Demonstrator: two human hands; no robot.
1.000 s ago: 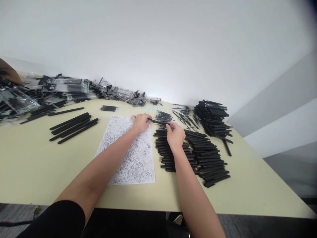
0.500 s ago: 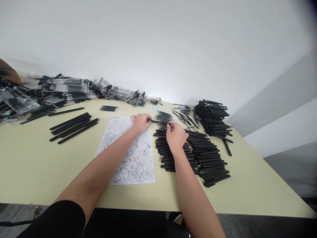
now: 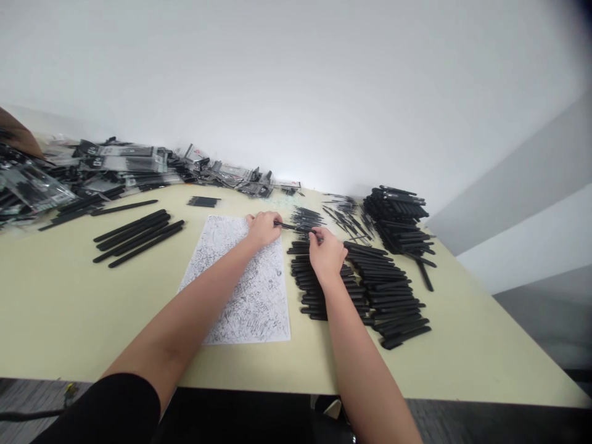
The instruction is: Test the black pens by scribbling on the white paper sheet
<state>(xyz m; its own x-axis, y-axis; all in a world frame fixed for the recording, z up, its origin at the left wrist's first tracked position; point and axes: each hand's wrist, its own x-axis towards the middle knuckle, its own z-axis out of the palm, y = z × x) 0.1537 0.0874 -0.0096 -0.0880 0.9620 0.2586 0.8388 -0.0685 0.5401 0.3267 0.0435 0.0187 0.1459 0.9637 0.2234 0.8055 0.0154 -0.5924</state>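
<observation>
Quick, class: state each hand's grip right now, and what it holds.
Left hand: closed, holding one end of a pen.
Right hand: closed, holding the other end.

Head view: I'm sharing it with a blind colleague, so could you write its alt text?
A person's left hand and right hand hold a slim dark rod between them above a pale table. Scribbled paper lies under the left arm, black pens around the right arm, and packets along the wall.
</observation>
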